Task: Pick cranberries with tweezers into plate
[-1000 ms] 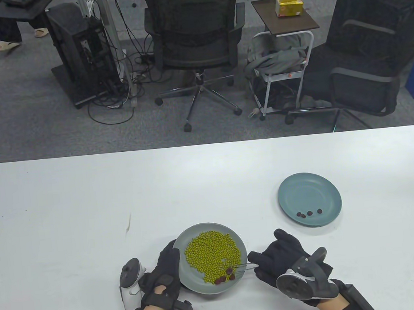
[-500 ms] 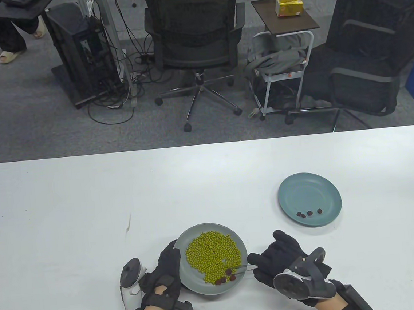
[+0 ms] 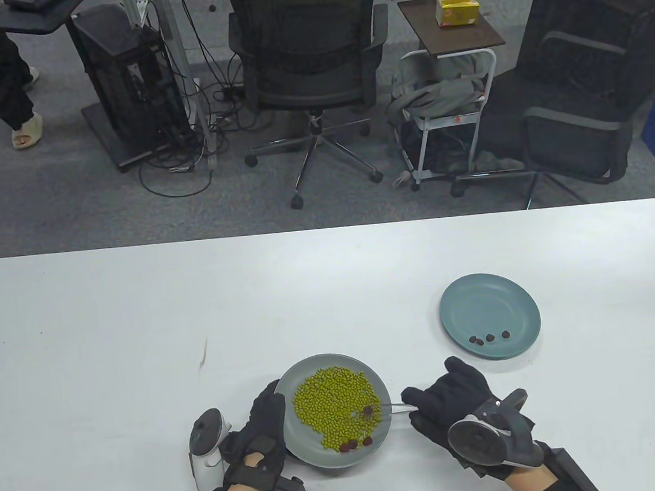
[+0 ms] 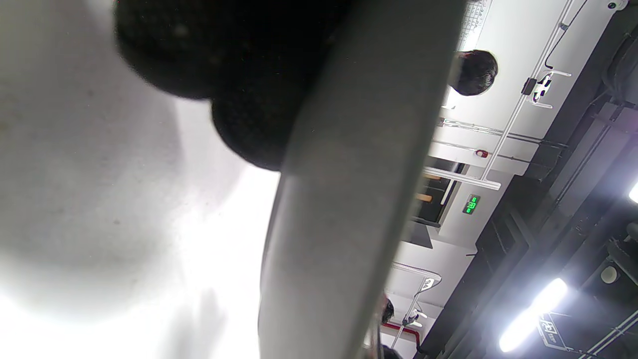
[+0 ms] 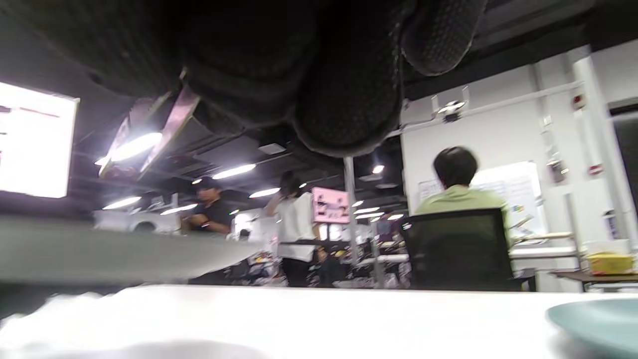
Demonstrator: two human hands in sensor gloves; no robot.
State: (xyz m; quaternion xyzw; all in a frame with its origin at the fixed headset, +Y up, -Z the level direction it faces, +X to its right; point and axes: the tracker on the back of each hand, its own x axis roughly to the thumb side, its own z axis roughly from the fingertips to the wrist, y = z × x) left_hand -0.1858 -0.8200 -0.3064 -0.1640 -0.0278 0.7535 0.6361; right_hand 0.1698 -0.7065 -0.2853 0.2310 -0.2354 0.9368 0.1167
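A grey plate [image 3: 297,458] near the table's front edge holds a heap of green beans [image 3: 330,398] and a few dark red cranberries [image 3: 353,443] at its near side. My left hand [image 3: 260,431] holds this plate at its left rim; the rim also shows in the left wrist view [image 4: 349,199]. My right hand [image 3: 453,404] holds metal tweezers [image 3: 390,407], tips over the plate's right part with one cranberry [image 3: 367,409] between them. A blue-green plate [image 3: 489,305] at the right holds three cranberries [image 3: 489,337]. In the right wrist view the tweezers [image 5: 164,124] run under my fingers [image 5: 344,99].
A small brown mark [image 3: 203,356] lies on the white table [image 3: 137,310] left of the bean plate. Beyond the far edge stand an office chair [image 3: 309,56], a cart [image 3: 448,112] and a computer tower [image 3: 126,79]. The blue-green plate's rim shows in the right wrist view [image 5: 593,319].
My right hand has moved up and to the right, and the tweezers have lifted one cranberry away from the group at the plate's near side. My left hand has not moved.
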